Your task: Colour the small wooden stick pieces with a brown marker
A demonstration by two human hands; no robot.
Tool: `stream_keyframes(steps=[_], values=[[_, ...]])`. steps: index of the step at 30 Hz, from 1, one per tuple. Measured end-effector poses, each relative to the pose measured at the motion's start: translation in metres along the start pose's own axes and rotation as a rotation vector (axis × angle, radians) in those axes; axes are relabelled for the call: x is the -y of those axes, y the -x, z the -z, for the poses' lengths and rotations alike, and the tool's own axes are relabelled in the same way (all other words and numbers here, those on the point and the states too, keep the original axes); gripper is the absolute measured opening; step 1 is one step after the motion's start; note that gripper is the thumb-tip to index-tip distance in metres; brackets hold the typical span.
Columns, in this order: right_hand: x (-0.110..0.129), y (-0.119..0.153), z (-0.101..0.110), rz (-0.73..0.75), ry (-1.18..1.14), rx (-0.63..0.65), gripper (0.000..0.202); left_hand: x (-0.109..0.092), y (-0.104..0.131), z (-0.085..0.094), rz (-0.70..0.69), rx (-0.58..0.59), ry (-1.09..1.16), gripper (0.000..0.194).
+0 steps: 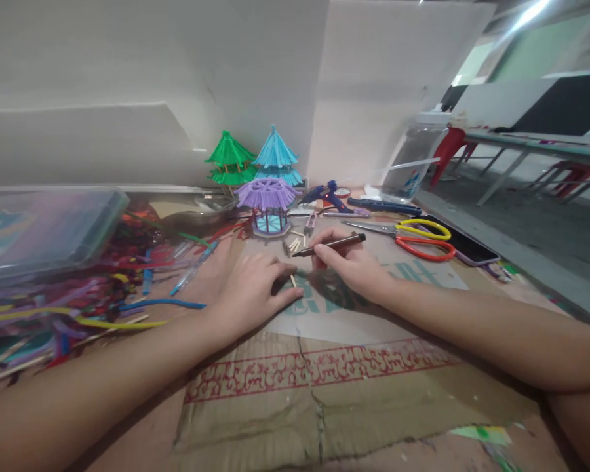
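A short pale stick (293,280) is between the thumb and fingers of my left hand (255,288), just above the cardboard (255,419). My right hand (347,262) grips a dark marker (337,244), its tip pointing left, over several small pale sticks (295,242) lying together. Behind them stands a small pavilion with a purple roof (268,195) and a pale blue floor. A green-roofed model (230,157) and a light blue-roofed model (275,156) stand farther back.
On the right lie scissors (423,239) with yellow and red handles, a phone (459,241) and a blue glue gun (327,195). A clear container (413,160) stands behind. At left are a plastic box (44,229) and many coloured pipe cleaners (98,321).
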State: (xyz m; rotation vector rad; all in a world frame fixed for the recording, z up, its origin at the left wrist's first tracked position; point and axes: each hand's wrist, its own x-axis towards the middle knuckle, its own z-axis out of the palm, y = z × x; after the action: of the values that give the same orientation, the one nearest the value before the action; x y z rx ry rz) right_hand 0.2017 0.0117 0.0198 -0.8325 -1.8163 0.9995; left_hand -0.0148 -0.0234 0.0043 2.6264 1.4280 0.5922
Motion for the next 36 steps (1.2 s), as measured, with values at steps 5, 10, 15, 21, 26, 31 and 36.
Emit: stream_keyframes(steps=[5, 10, 15, 21, 26, 31, 36], values=[[0.002, -0.002, 0.001, -0.056, -0.003, 0.019, 0.011, 0.009, -0.004, 0.014, 0.035, 0.010, 0.038, 0.042], [0.000, -0.003, 0.002, -0.116, -0.007, 0.041, 0.016, 0.017, -0.004, 0.014, 0.028, -0.018, 0.054, 0.039], [-0.003, -0.002, -0.001, -0.142, -0.001, 0.148, 0.016, 0.012, 0.001, 0.004, 0.005, -0.071, 0.095, 0.031], [-0.003, -0.004, -0.001, -0.181, -0.017, 0.159, 0.016, 0.012, 0.011, 0.010, -0.283, -0.077, -0.116, 0.024], [-0.006, -0.004, 0.000, -0.166, -0.012, 0.173, 0.013, 0.020, 0.016, 0.008, -0.467, -0.197, -0.265, 0.028], [-0.007, -0.005, 0.000, -0.153, -0.001, 0.178, 0.011, 0.024, 0.012, 0.001, -0.484, -0.164, -0.208, 0.028], [-0.004, -0.005, -0.001, -0.159, 0.012, 0.185, 0.012, 0.022, 0.009, 0.004, -0.446, -0.072, -0.182, 0.028]])
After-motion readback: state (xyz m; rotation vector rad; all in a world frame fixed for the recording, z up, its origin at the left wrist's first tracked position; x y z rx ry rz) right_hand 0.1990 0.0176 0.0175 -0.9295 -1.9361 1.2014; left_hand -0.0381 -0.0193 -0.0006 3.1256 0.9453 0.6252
